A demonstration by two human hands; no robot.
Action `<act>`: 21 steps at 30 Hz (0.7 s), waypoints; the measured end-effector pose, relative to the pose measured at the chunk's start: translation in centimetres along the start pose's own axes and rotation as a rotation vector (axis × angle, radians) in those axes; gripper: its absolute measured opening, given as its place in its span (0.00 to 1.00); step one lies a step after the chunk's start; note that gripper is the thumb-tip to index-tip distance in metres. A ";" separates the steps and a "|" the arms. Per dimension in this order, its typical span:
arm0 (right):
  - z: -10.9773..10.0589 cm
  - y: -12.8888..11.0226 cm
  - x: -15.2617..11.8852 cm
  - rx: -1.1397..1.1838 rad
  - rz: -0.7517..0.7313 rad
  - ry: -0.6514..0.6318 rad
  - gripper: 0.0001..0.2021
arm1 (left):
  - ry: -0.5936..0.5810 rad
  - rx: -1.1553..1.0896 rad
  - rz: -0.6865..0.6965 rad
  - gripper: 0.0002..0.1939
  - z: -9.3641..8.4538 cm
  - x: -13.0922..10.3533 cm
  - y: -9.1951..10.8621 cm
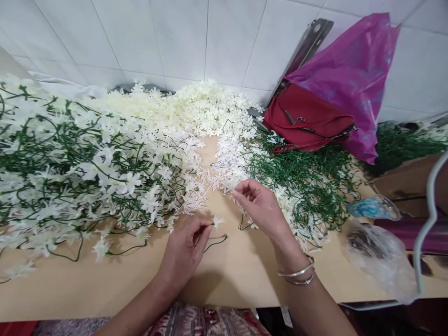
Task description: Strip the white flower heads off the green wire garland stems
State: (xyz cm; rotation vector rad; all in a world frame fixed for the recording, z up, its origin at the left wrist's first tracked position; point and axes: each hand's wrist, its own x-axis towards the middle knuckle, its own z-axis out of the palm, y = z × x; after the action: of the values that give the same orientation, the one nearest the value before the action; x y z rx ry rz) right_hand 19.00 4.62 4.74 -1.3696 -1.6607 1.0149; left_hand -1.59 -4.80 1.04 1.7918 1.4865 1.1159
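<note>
My left hand (pixel 185 247) is closed in a pinch above the table, low in the middle of the head view. It grips a green artificial flower stem (pixel 216 242), and a small white star-shaped piece (pixel 217 221) pokes out at the fingertips. My right hand (pixel 261 210), with bangles on its wrist, pinches at the edge of a pile of thin white stamen pieces (pixel 227 163). Whatever lies between those fingertips is too small to make out. Green stems (pixel 297 172) lie heaped just beyond the right hand.
A large heap of white artificial flowers on green stems (pixel 115 182) covers the left. Loose cream petals (pixel 210 105) are piled along the tiled wall. At right are a red bag (pixel 308 116), a purple plastic bag (pixel 357 70), a clear plastic bag (pixel 385 261) and a cardboard box (pixel 409 177).
</note>
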 end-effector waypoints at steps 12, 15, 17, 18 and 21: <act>-0.4 0.2 2.6 -0.538 -0.194 0.262 0.04 | 0.066 0.082 0.170 0.10 -1.5 0.5 0.7; -0.2 -1.3 0.7 -0.406 -0.286 0.261 0.07 | 0.079 -0.063 0.062 0.13 -1.1 1.9 1.4; 0.5 -2.1 -0.7 -0.206 -0.251 0.094 0.08 | 0.060 -0.166 -0.013 0.16 -0.7 2.7 1.5; 1.0 -2.4 -1.3 -0.098 -0.203 -0.013 0.06 | 0.049 -0.202 -0.040 0.17 -0.5 3.0 1.3; 2.2 -2.5 -2.2 0.110 -0.081 -0.142 0.06 | 0.028 -0.269 -0.092 0.12 0.0 3.3 0.4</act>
State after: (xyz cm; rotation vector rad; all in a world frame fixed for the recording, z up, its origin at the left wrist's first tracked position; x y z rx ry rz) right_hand 16.30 1.94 5.97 -1.1729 -1.7215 1.1613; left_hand -1.22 -1.65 2.18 1.5160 1.3479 1.2339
